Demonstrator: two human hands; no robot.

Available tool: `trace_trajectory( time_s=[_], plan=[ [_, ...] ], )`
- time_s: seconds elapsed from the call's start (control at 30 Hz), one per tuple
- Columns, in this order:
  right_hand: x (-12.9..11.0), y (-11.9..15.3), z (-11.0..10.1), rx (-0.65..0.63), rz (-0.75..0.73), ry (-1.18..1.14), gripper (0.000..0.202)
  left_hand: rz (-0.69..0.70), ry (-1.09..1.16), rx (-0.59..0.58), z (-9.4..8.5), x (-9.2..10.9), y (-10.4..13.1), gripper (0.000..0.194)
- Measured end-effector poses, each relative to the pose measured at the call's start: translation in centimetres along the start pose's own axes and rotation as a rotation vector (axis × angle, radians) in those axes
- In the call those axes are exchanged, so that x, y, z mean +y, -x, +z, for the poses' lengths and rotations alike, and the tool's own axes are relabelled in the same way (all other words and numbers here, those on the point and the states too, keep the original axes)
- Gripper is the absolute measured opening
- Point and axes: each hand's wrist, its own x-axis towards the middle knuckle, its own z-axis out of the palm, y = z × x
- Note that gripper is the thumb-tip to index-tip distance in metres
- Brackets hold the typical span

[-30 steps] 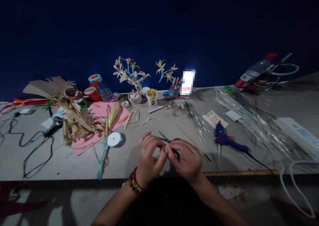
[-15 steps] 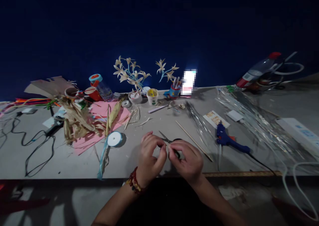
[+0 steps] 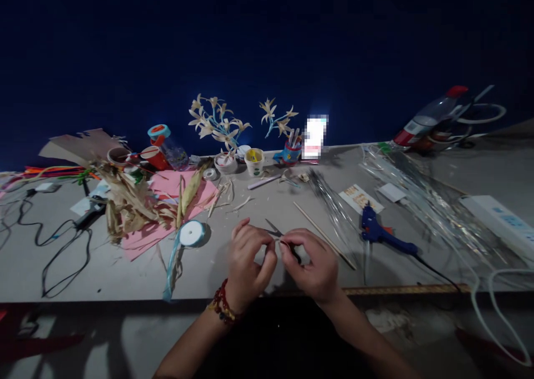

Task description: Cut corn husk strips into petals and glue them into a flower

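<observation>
A: Hands, quick?
B: Left hand [image 3: 251, 259]: thumb and forefinger pinched on a small pale piece [image 3: 277, 241]. Right hand [image 3: 312, 265]: same pinch, same piece (too tiny to name, sorry).
A: Where's the piece?
B: Between both sets of fingertips, over the table [image 3: 125, 281], near its front edge.
A: Close by?
B: Scissors [image 3: 278, 235] just beyond the hands, blades pointing left, handles mostly hidden by the right hand. Wooden stick [image 3: 321, 232] lying slantwise to the right; blue glue gun [image 3: 386, 237] farther right.
A: Left side?
B: Ribbon spool [image 3: 191, 234], blue tail trailing frontward. Past it, dried husks [image 3: 129, 198] partly on pink paper [image 3: 142, 243].
A: Back?
B: Pale flowers [image 3: 208, 124] on blue stems.
</observation>
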Motion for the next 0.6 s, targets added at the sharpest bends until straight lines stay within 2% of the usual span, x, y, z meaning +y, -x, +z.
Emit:
trace_trajectory(
  time_s=[0.1,0.23,0.4,0.6],
  plan=[
    [-0.1,-0.1,0.0,-0.062,0.033,-0.037,0.008,0.001,0.005,0.009,0.1,-0.1,0.1,0.011],
    [-0.1,-0.1,0.3,-0.059,0.032,-0.035,0.010,0.015,-0.019,0.005,0.1,0.1,0.1,0.011],
    [0.2,0.2,0.4,0.004,0.029,0.020,0.011,0.036,-0.051,0.048,0.0,0.3,0.0,0.012],
    [1.0,0.8,-0.5,0.114,0.006,0.084,0.013,0.023,-0.072,0.058,-0.2,-0.2,0.3,0.013]
  ],
)
